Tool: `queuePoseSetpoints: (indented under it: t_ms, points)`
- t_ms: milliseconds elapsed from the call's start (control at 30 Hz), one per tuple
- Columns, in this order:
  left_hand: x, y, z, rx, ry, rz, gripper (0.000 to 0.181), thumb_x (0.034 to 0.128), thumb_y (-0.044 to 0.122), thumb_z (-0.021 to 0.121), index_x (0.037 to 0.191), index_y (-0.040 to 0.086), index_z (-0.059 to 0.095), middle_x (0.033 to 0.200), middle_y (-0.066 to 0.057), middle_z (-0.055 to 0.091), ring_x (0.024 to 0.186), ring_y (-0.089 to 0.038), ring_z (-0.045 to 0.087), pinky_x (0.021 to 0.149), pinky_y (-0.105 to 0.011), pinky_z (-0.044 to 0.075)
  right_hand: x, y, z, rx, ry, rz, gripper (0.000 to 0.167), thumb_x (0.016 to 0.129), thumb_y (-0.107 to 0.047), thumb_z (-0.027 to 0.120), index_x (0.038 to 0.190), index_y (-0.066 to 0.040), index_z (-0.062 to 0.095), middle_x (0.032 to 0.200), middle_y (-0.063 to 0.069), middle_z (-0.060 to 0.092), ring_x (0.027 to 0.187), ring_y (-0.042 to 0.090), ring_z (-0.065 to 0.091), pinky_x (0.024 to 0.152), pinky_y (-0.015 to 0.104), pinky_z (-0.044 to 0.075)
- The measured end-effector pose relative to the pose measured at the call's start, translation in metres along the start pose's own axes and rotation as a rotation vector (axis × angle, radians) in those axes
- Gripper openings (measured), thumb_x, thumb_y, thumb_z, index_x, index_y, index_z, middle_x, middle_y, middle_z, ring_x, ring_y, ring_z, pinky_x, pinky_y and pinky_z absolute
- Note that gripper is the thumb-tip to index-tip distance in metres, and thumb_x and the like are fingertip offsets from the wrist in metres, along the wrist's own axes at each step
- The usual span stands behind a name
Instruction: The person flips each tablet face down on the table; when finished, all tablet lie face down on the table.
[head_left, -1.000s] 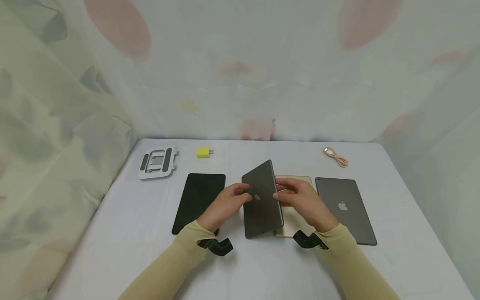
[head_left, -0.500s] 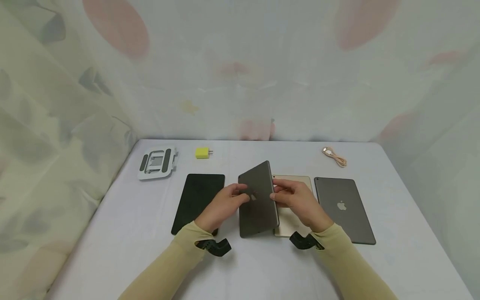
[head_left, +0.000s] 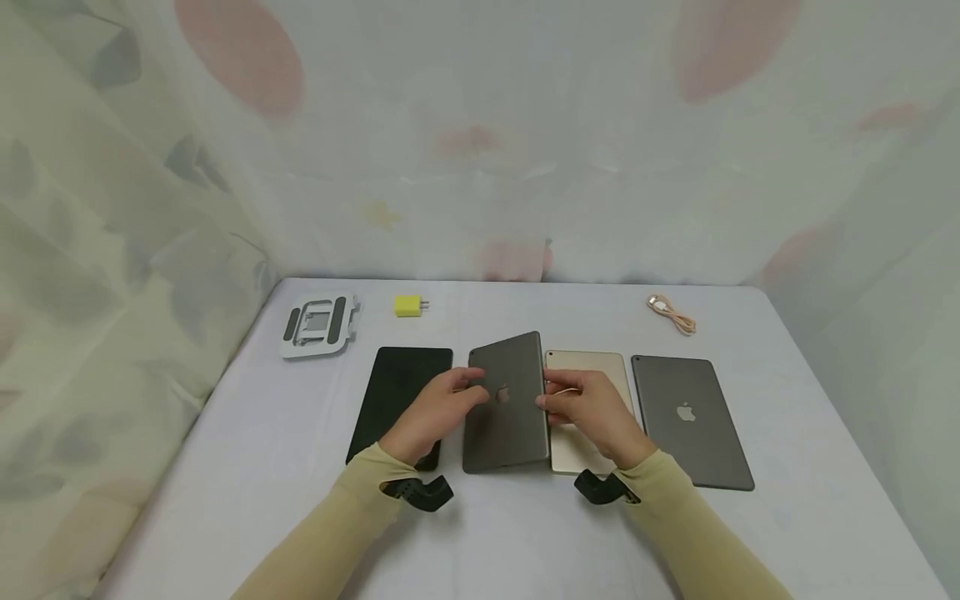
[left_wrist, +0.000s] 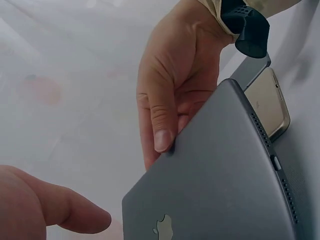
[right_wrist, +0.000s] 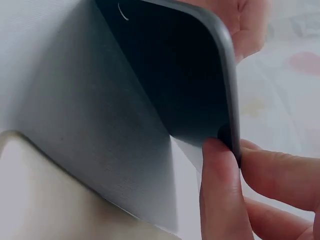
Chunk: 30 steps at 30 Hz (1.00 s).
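Observation:
A dark grey tablet (head_left: 510,417) stands tilted at the middle of the table, its right edge raised and its logo back facing left. My right hand (head_left: 596,412) pinches that raised edge between thumb and fingers, plain in the right wrist view. Over the left part of the back hovers my left hand (head_left: 438,408), fingers loosely bent; one of its digits (left_wrist: 75,212) appears apart from the tablet in the left wrist view. A gold tablet (head_left: 585,446) lies flat partly under my right hand. The black-screened tablet (head_left: 405,375) lies beneath my left hand.
Another grey tablet (head_left: 690,417) lies back up at the right. Along the far side are a white folding stand (head_left: 320,327), a yellow charger plug (head_left: 408,306) and a coiled cable (head_left: 672,315). Patterned cloth (head_left: 480,167) hangs around the table.
The held tablet has moved left and leaned lower, uncovering more of the gold tablet. Both hands have shifted left with it, the right keeping its pinch.

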<state>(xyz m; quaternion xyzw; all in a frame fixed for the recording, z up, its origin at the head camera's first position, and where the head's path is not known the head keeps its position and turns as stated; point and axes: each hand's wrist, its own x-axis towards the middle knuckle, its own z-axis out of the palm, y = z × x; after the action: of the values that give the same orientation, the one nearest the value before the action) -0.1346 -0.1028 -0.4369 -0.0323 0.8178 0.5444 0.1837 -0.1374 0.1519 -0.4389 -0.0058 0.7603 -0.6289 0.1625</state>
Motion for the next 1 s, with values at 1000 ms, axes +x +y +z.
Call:
queuePoseSetpoints:
  t_ms: [1000]
  points:
    - [-0.003, -0.007, -0.013, -0.001, -0.004, 0.003, 0.055, 0.1057, 0.03, 0.06, 0.157, 0.012, 0.055, 0.161, -0.012, 0.055, 0.146, -0.033, 0.055, 0.124, -0.061, 0.043, 0.0, 0.004, 0.003, -0.054, -0.037, 0.086, 0.045, 0.108, -0.012, 0.063, 0.148, 0.008, 0.059, 0.139, 0.026, 0.068, 0.114, 0.028, 0.074, 0.096, 0.036, 0.065]
